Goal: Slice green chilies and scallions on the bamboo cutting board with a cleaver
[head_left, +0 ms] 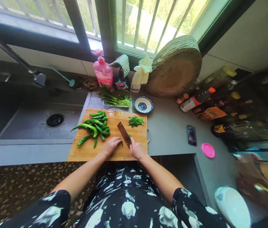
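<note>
My right hand [138, 150] grips the handle of a kitchen cleaver [124, 133], its blade tilted up and to the left above the wooden cutting board [115, 156]. My left hand [112, 146] rests on the board left of the blade with fingers curled and pressed together. A small piece of green chili pepper [122, 144] shows at its fingertips; the rest is hidden. Whole green chili peppers [96, 123] lie heaped on the board's left side. A little pile of chopped green pieces [136, 121] sits at the back right of the board.
A steel sink [36, 123] with a faucet [39, 78] lies left. Behind the board are a tray of green stalks [117, 99], a blue-and-white dish [143, 104] and a pink pump bottle [103, 74]. A round wooden block [175, 69] leans at the window. Bottles [195, 99] stand right.
</note>
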`<state>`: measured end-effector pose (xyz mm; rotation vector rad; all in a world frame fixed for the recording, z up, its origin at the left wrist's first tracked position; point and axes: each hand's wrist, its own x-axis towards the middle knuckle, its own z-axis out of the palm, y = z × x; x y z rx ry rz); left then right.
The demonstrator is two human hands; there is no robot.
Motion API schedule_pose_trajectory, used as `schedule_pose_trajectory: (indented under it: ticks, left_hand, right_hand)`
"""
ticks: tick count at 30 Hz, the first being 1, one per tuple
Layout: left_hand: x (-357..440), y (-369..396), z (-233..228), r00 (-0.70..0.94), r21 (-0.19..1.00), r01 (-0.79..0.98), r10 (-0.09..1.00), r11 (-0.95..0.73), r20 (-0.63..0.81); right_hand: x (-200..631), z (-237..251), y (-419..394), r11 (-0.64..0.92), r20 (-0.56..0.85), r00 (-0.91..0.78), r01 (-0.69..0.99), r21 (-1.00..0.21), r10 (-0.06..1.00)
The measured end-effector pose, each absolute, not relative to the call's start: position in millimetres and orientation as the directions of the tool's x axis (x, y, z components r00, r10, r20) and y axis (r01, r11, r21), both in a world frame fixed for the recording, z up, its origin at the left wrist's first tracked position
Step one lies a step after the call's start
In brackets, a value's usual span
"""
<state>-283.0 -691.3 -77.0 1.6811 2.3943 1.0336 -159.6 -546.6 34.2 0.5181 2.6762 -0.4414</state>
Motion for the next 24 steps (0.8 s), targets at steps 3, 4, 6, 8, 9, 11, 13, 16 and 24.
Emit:
schedule_pose_trajectory:
  ticks: [3,4,6,8,9,11,13,16,24]
  left_hand:
    - [-286,-681,-69,-0.48,0.517,0.811,0.816,0.273,0.322]
    - [-290,-681,-63,-0.508,0.507,0.804,0.801,0.309,0.317]
    - [-301,-687,-47,-0.555,0.478,0.792,0.775,0.38,0.303]
    - [-317,-700,-29,-0.599,0.422,0.779,0.751,0.464,0.278]
    - [-325,-707,-21,-0.63,0.376,0.763,0.733,0.526,0.255]
    - [-339,-718,-7,-0.676,0.273,0.733,0.714,0.623,0.185]
    - [-350,-725,2,-0.672,0.186,0.737,0.733,0.65,0.102]
    - [-357,-727,9,-0.586,0.119,0.807,0.81,0.578,0.037]
    - [-350,-735,33,-0.499,0.242,0.855,0.855,0.459,0.144]
  right_hand:
    - [-154,40,-545,0.877,-0.372,-0.872,0.419,-0.235,0.317]
    - [-152,41,-547,0.872,-0.366,-0.869,0.431,-0.231,0.332]
    - [-147,40,-554,0.87,-0.38,-0.863,0.436,-0.231,0.332]
    - [-143,37,-561,0.874,-0.415,-0.861,0.417,-0.248,0.293]
    - [-142,34,-564,0.877,-0.432,-0.861,0.405,-0.259,0.27]
    - [-141,30,-567,0.881,-0.45,-0.86,0.39,-0.268,0.243]
    - [-143,28,-566,0.878,-0.448,-0.854,0.405,-0.254,0.264]
    - [-148,28,-559,0.865,-0.449,-0.834,0.451,-0.217,0.322]
    - [-148,22,-553,0.831,-0.455,-0.815,0.5,-0.243,0.358]
